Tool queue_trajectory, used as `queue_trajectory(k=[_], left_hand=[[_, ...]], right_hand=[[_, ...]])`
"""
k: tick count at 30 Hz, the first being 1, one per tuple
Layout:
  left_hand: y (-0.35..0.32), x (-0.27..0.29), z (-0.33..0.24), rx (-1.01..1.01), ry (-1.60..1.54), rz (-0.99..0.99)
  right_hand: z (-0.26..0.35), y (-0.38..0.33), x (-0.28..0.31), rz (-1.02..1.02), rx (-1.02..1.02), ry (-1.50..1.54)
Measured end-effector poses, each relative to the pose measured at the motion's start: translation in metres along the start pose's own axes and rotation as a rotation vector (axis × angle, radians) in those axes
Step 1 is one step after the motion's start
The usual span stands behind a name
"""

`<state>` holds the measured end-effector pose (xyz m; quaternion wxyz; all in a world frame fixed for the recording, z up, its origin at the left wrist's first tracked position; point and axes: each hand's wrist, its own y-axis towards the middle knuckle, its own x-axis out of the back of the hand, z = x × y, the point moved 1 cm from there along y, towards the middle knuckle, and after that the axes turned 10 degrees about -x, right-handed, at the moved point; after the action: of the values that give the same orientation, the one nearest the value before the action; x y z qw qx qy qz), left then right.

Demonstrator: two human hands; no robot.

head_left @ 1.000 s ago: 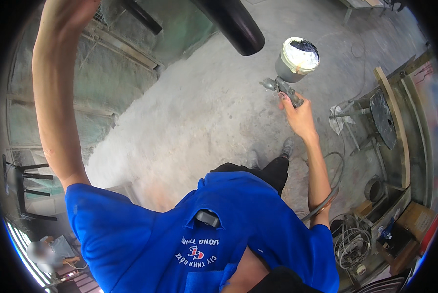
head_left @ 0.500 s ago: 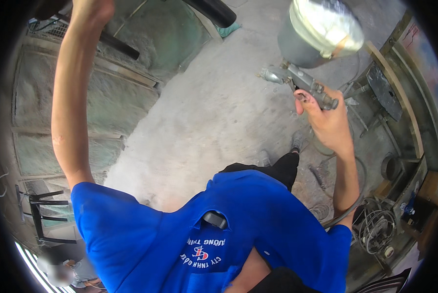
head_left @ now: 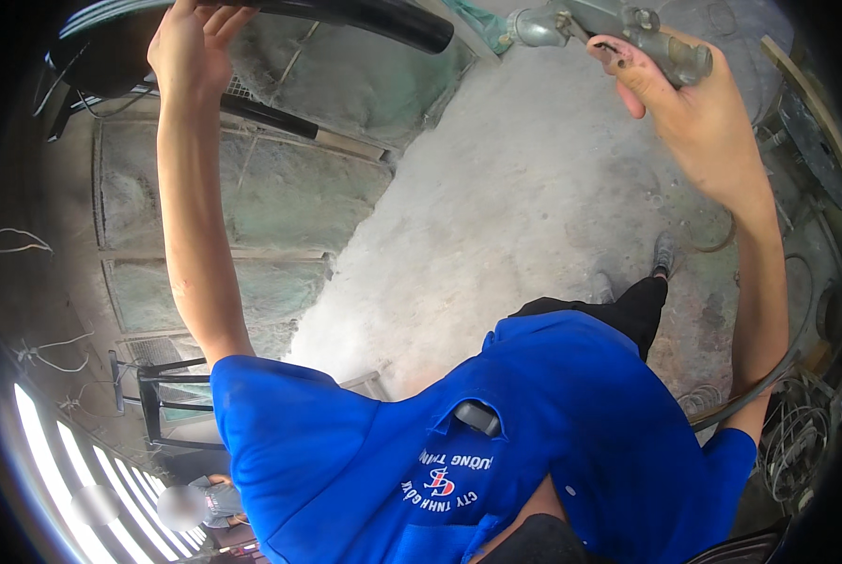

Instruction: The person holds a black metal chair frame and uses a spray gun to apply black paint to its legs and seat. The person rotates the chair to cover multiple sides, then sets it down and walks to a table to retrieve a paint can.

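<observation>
My right hand [head_left: 708,122] is wrapped round a grey metal spray gun [head_left: 689,61] at the upper right. Its nozzle points left, and the top of the gun runs out of the picture. My left hand [head_left: 193,52] is raised at the upper left, fingers curled at a glossy black piece of furniture [head_left: 374,17] with rounded legs. The upper edge cuts off part of that hand and most of the piece. A second black leg [head_left: 271,117] shows below it.
Dusty greenish filter panels [head_left: 252,202] line the left side. A black chair-like frame [head_left: 172,399] stands at lower left, near a person [head_left: 222,503]. A hose [head_left: 745,406] runs by my right arm, with coiled cables [head_left: 792,437] beyond it. The floor [head_left: 477,226] is pale with dust.
The view has shifted. The spray gun has moved up and right in the picture, and its cup has left the view. My left hand and more of the black piece have come into sight.
</observation>
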<state>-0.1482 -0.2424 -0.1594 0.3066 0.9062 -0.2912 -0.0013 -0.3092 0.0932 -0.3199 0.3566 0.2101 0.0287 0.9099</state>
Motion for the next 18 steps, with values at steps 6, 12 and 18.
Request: queue_trajectory(k=[6,12,18], left_hand=[[-0.016,0.029,-0.016,-0.005,-0.068,0.002],[-0.058,0.079,-0.072,0.02,-0.339,0.049],[-0.089,0.13,-0.129,0.131,-0.593,0.535]], right_hand=[[-0.018,0.009,-0.007,-0.03,0.021,0.043],[-0.036,0.017,-0.029,-0.013,0.007,0.078],[-0.043,0.051,-0.057,0.039,-0.021,0.029]])
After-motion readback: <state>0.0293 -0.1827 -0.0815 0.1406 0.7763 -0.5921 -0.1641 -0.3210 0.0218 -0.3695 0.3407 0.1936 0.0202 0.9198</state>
